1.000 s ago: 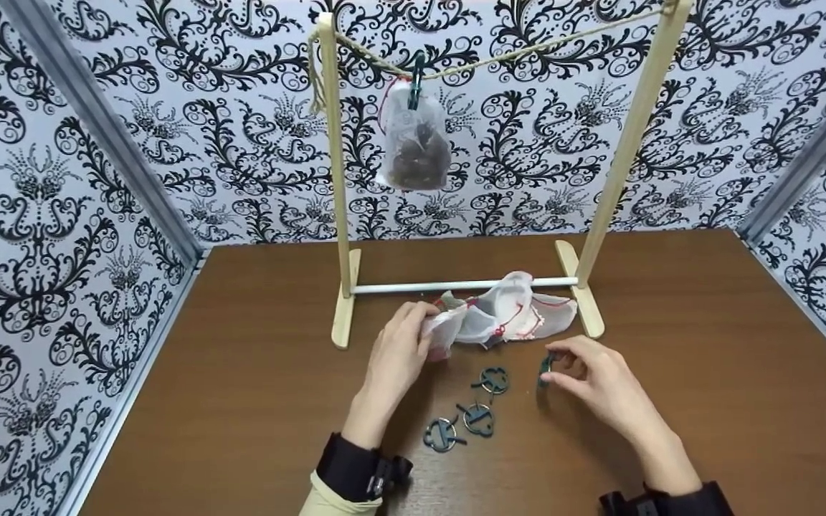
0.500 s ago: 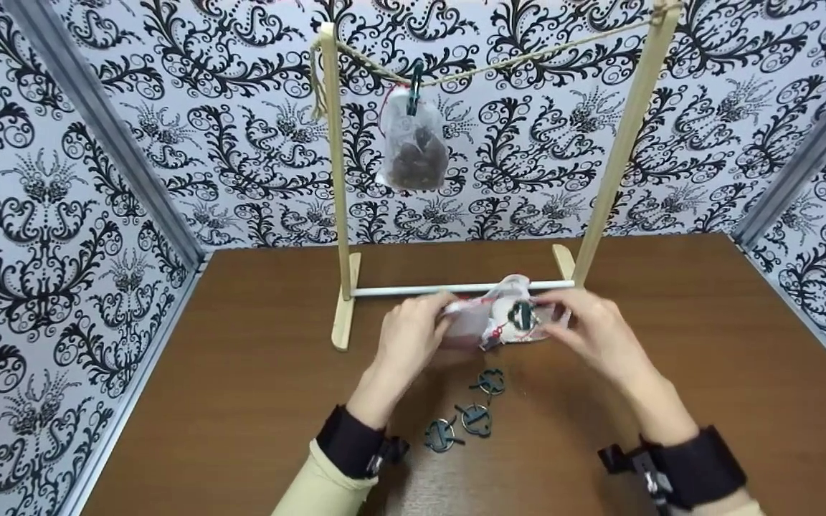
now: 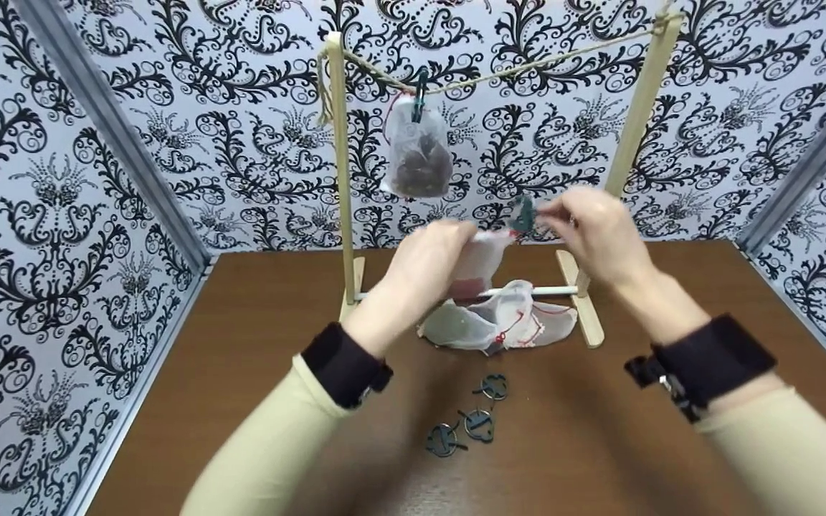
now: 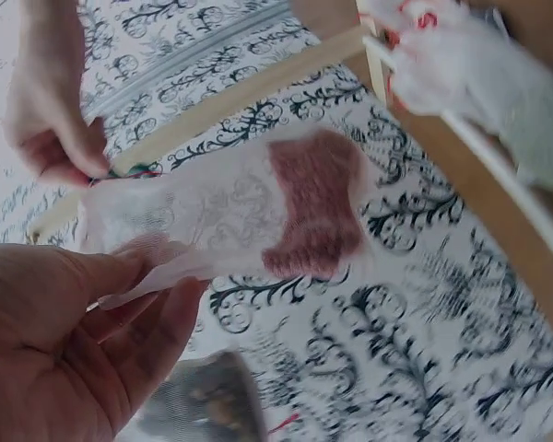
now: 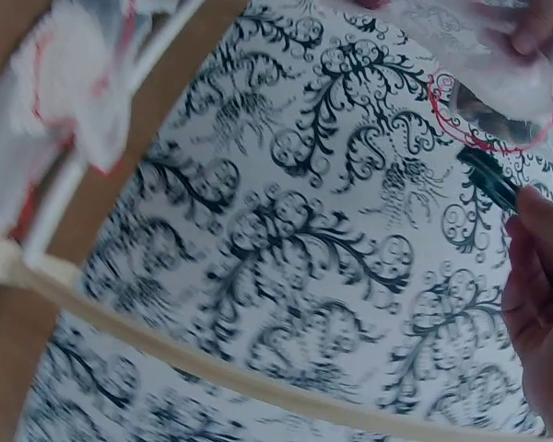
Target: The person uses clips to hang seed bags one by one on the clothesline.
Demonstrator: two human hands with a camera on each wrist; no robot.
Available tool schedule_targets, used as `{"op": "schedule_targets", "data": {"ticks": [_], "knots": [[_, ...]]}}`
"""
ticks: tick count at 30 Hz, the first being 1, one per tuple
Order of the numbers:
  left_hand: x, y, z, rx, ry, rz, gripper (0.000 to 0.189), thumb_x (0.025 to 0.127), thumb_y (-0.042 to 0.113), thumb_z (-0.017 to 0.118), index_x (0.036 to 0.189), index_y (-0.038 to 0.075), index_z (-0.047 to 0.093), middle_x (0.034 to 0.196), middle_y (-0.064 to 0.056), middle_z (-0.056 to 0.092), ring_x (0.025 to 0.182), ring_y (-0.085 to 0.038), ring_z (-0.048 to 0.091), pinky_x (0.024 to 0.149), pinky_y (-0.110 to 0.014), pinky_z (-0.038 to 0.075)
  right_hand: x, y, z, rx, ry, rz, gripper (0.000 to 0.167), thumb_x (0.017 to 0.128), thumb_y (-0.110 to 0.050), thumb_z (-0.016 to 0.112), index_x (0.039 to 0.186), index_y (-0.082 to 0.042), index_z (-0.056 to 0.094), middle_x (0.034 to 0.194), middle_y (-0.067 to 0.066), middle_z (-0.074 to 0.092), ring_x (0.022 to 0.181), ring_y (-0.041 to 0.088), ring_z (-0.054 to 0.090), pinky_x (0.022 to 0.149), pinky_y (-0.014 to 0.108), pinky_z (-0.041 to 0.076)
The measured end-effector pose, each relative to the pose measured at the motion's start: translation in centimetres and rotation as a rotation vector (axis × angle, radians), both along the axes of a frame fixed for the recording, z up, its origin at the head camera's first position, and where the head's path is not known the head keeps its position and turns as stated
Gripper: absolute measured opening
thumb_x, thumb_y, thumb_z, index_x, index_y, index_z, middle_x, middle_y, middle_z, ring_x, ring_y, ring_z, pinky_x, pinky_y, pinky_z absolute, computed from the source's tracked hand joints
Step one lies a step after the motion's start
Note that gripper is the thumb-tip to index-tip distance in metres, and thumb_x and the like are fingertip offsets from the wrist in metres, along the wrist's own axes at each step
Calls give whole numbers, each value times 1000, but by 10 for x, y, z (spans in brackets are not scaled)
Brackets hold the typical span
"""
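My left hand (image 3: pixel 424 265) pinches a white mesh drawstring bag (image 3: pixel 486 261) near its top, lifted in front of the wooden rack. Reddish contents (image 4: pixel 318 204) fill the bag's lower end in the left wrist view. Beside the bag's top, my right hand (image 3: pixel 603 233) pinches a dark green ring-shaped clip (image 3: pixel 524 215) between thumb and fingers. In the right wrist view that clip (image 5: pixel 488 177) is close to the bag's red drawstring (image 5: pixel 447 120). Another mesh bag (image 3: pixel 419 161) with brown contents hangs from the rope (image 3: pixel 549 63), held by a green clip (image 3: pixel 420 104).
Several mesh bags with red cords (image 3: pixel 459 326) lie piled by the rack's white crossbar (image 3: pixel 553 290). Three more green clips (image 3: pixel 478 426) lie on the brown table (image 3: pixel 255 337) nearer me. Wooden posts (image 3: pixel 341 172) stand at both rope ends, before patterned walls.
My left hand has lifted a bag out of the pile, up and forward. My right hand has carried the clip from the table's front up beside that bag's top.
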State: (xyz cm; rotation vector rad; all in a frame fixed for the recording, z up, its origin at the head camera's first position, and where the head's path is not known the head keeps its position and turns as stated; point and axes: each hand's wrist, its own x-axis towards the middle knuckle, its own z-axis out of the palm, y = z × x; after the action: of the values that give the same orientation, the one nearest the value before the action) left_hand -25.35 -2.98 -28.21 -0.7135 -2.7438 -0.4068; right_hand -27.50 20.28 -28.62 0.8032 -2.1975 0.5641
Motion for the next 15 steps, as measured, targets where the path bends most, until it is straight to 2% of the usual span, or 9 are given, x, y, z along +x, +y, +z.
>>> {"op": "schedule_targets", "data": {"ticks": [3, 7, 10, 12, 14, 15], "knots": [[-8, 3, 21, -36, -10, 56, 28, 86, -2, 68, 111, 11, 69, 112, -10, 72, 100, -24, 70, 83, -32, 61, -5, -5, 24, 19, 51, -19, 13, 85, -7, 73, 92, 4, 72, 89, 20, 74, 79, 30, 70, 72, 37, 58], [-21, 4, 44, -28, 36, 146, 24, 90, 1, 67, 112, 12, 68, 110, -8, 74, 95, -23, 73, 78, -29, 62, -10, -12, 56, 9, 87, -69, 14, 88, -8, 71, 91, 6, 72, 89, 23, 74, 80, 34, 71, 74, 40, 59], [-30, 5, 57, 1, 103, 204, 18, 95, 6, 64, 112, 10, 66, 106, -7, 76, 88, -22, 75, 71, -26, 62, -12, -16, 78, -30, 81, -113, 17, 90, -9, 68, 92, 7, 72, 91, 24, 74, 82, 35, 71, 74, 26, 56], [-35, 6, 65, 6, 137, 238, 16, 97, 11, 61, 113, 9, 65, 103, -7, 76, 83, -21, 75, 66, -24, 61, -12, -20, 91, -63, 67, -136, 20, 92, -11, 66, 95, 8, 72, 94, 24, 74, 84, 35, 71, 75, 15, 50], [-40, 8, 72, -25, 163, 271, 18, 99, 12, 58, 116, 7, 64, 103, -8, 76, 80, -19, 74, 64, -22, 60, -12, -25, 102, -88, 66, -152, 21, 93, -12, 65, 96, 7, 72, 95, 23, 74, 86, 34, 71, 75, 11, 45], [-43, 9, 76, -42, 172, 286, 20, 100, 13, 57, 118, 7, 64, 103, -9, 76, 79, -18, 74, 64, -22, 60, -13, -28, 107, -95, 70, -153, 21, 93, -13, 66, 96, 6, 72, 96, 22, 74, 87, 33, 71, 77, 13, 47]]}}
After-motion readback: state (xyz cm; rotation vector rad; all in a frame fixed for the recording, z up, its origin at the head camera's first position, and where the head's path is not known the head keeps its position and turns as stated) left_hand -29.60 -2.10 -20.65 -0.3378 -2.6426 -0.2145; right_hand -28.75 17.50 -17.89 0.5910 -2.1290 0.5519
